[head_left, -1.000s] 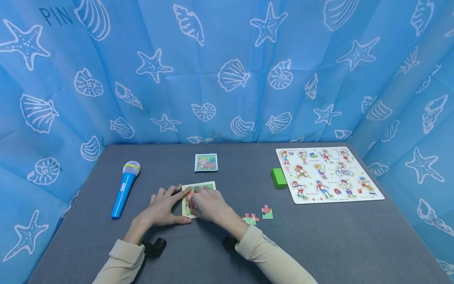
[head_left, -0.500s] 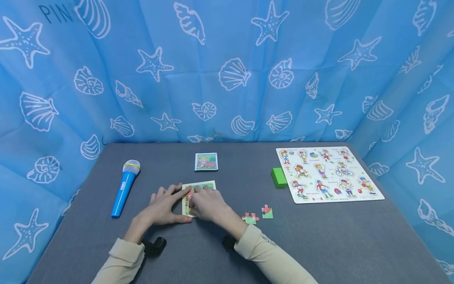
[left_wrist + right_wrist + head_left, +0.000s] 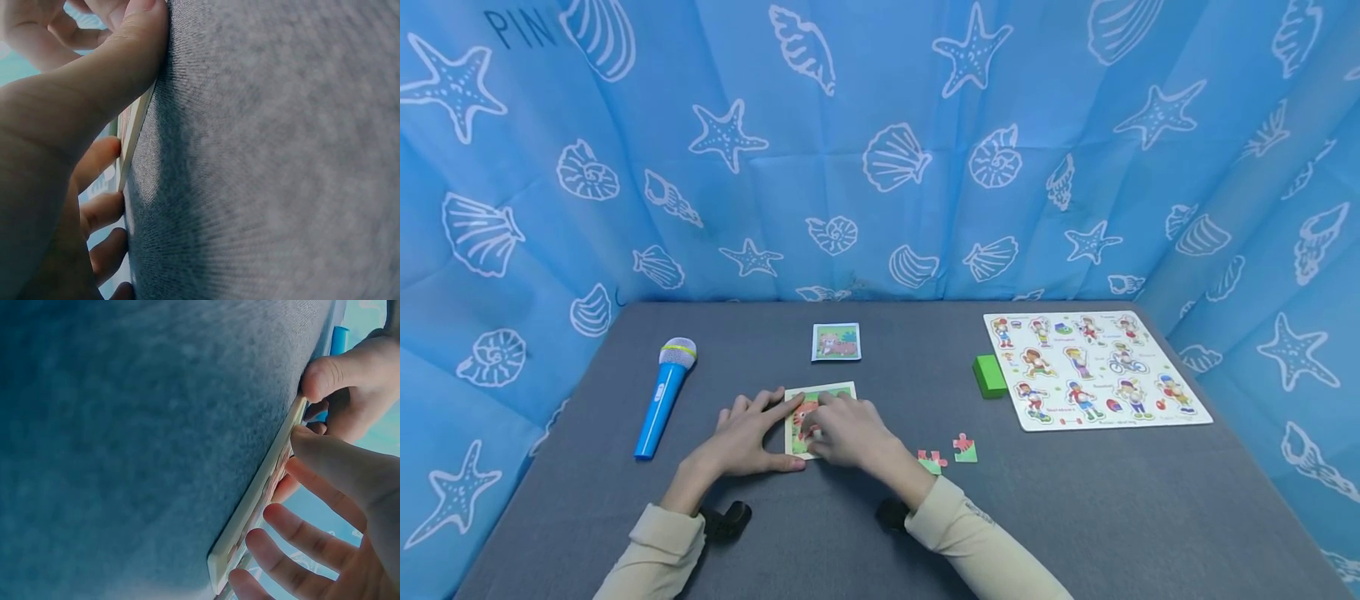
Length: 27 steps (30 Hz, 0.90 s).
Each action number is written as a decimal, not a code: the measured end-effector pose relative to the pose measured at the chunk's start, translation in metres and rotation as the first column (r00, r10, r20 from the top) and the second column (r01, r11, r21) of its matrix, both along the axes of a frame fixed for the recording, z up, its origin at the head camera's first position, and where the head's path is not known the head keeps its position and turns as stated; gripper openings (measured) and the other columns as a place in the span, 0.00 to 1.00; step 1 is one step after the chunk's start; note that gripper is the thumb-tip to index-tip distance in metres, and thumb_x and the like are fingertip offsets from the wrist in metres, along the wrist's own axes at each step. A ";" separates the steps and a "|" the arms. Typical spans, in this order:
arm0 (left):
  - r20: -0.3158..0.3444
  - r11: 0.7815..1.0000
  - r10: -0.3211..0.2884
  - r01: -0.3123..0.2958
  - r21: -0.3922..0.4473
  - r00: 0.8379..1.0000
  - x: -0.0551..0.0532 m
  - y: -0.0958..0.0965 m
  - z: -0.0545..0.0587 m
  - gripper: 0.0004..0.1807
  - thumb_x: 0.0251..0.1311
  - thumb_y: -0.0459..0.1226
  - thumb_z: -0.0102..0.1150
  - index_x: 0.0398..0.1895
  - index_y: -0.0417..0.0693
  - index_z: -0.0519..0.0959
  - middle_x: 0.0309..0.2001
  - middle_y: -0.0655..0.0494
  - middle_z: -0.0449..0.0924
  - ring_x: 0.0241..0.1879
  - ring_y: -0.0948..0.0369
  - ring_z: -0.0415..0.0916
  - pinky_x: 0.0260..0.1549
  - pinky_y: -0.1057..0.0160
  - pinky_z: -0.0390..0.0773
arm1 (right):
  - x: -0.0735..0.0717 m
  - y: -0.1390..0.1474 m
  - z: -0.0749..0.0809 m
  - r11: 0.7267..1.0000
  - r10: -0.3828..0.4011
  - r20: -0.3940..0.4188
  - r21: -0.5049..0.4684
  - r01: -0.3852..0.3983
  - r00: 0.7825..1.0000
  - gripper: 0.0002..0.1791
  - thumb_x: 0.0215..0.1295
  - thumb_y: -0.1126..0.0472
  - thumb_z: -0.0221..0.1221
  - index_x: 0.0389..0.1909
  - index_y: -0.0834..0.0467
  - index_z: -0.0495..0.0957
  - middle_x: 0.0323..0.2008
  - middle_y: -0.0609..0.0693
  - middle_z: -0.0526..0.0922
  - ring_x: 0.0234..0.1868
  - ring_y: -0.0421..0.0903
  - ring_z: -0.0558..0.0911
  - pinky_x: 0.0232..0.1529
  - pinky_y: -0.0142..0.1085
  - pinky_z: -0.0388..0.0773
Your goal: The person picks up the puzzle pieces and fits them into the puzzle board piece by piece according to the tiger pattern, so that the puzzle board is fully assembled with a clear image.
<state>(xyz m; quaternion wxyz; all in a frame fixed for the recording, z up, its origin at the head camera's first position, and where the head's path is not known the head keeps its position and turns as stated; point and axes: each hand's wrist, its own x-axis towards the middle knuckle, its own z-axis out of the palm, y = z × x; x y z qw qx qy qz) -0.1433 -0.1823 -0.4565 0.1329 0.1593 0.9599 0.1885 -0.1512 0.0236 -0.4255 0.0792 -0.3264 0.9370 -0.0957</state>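
Observation:
A small jigsaw puzzle board (image 3: 788,437) with a pale rim and an orange and green picture lies on the table. My left hand (image 3: 741,437) rests along its left side. Its thumb touches the near left corner and its index finger lies over the picture. Above the picture's right half is my right hand (image 3: 853,429), with thumb and fingertips (image 3: 281,519) at the board, spread and lightly bent; no piece shows between them. Two loose puzzle pieces lie right of it, one a red and green piece (image 3: 966,448), the other a similar piece (image 3: 932,461) partly behind the right wrist.
A small picture card (image 3: 836,342) lies beyond the board. On the left is a blue toy microphone (image 3: 662,400). A green block (image 3: 990,377) touches or nearly touches a large white picture board (image 3: 1093,367) at right. A blue shell-print curtain (image 3: 880,200) surrounds the grey table (image 3: 1112,500).
My right hand has shifted slightly to the right, and more of the puzzle picture shows. The right forearm now covers more of the nearer loose piece. My left hand has stayed in place.

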 end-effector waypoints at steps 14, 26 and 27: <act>0.006 1.000 -0.004 0.004 0.008 1.000 -0.001 -0.001 -0.001 0.56 0.48 0.69 0.69 0.80 0.63 0.60 0.78 0.43 0.60 0.42 0.55 0.57 0.40 0.54 0.54 | 0.002 0.019 0.003 1.000 0.009 -0.001 0.007 -0.009 1.000 0.12 0.64 0.49 0.69 0.47 0.42 0.88 0.44 0.44 0.83 0.42 0.43 0.80 0.28 0.34 0.71; 0.012 1.000 -0.011 0.011 0.007 1.000 -0.001 -0.001 -0.001 0.56 0.49 0.70 0.68 0.80 0.62 0.60 0.78 0.42 0.60 0.42 0.55 0.57 0.40 0.55 0.54 | 0.002 0.027 0.002 1.000 0.001 0.027 0.016 -0.001 1.000 0.15 0.65 0.48 0.69 0.51 0.43 0.87 0.48 0.46 0.84 0.46 0.46 0.80 0.33 0.36 0.75; 0.012 1.000 -0.010 0.010 0.007 1.000 -0.001 -0.001 -0.001 0.56 0.49 0.70 0.68 0.80 0.62 0.60 0.78 0.42 0.60 0.42 0.55 0.57 0.40 0.55 0.54 | 0.002 0.027 0.002 1.000 0.001 0.027 0.016 -0.001 1.000 0.15 0.65 0.48 0.69 0.51 0.43 0.87 0.48 0.46 0.84 0.46 0.46 0.80 0.33 0.36 0.75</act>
